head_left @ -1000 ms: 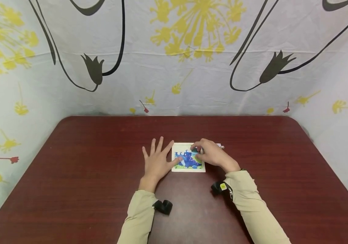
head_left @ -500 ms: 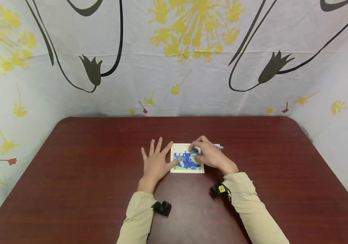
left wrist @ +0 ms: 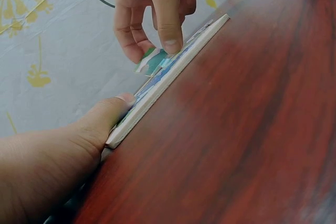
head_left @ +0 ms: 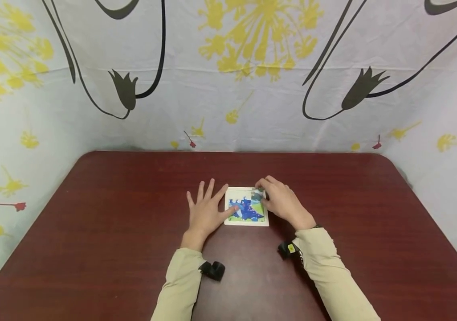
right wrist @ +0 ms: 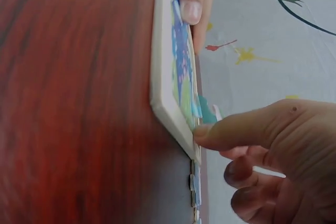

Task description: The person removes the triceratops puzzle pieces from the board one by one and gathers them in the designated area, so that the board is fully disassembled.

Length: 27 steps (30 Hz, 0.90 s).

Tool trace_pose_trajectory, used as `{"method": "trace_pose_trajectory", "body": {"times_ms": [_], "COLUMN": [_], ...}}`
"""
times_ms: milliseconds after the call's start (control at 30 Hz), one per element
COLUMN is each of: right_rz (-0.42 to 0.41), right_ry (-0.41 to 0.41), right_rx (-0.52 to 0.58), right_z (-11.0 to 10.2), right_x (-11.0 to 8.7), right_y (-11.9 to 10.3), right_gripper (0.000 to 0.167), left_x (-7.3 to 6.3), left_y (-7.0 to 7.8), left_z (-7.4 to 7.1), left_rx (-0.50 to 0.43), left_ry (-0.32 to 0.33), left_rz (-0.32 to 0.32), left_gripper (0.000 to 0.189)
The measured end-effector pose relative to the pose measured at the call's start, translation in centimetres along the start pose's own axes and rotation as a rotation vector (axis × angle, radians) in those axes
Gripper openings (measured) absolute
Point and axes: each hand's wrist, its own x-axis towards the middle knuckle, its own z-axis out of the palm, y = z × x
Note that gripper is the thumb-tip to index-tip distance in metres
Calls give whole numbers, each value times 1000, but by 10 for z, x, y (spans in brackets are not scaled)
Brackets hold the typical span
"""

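A white-framed jigsaw puzzle (head_left: 246,224) showing a blue dinosaur lies flat on the table. My left hand (head_left: 206,218) is spread at its left side, fingers straight, with the thumb resting on the picture. At the upper right corner, my right hand (head_left: 286,203) pinches a teal and white puzzle piece (head_left: 257,195) between thumb and fingers. In the left wrist view this puzzle piece (left wrist: 151,61) is tilted, its edge raised above the board. The right wrist view shows the thumb at the frame's corner, with the puzzle piece (right wrist: 208,109) partly hidden beyond it.
Several loose puzzle pieces (right wrist: 195,188) lie just past the frame's right side in the right wrist view; the right hand covers them in the head view. The dark red table (head_left: 132,249) ends at a patterned cloth (head_left: 228,98) behind and at both sides.
My right hand has shifted a little to the right and back, and the piece at the upper right corner now shows more. My left hand has stayed in place.
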Motion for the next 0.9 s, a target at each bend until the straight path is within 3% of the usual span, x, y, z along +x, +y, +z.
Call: {"method": "trace_pose_trajectory", "body": {"times_ms": [167, 333, 567, 900], "right_rz": [-16, 96, 207, 278], "right_ry": [55, 116, 24, -77], "right_rx": [-31, 1, 112, 178], "right_z": [-18, -48, -57, -52], "right_x": [-1, -14, -36, -43], "right_y": [13, 47, 83, 100], "right_gripper": [33, 36, 32, 29], "left_x": [0, 0, 1, -1], "left_y": [2, 2, 3, 5], "left_z": [2, 0, -2, -3], "left_rx": [-9, -21, -7, -27], "left_ry": [-4, 20, 14, 17], "left_rz": [3, 15, 17, 11], "left_gripper": [77, 76, 77, 77]}}
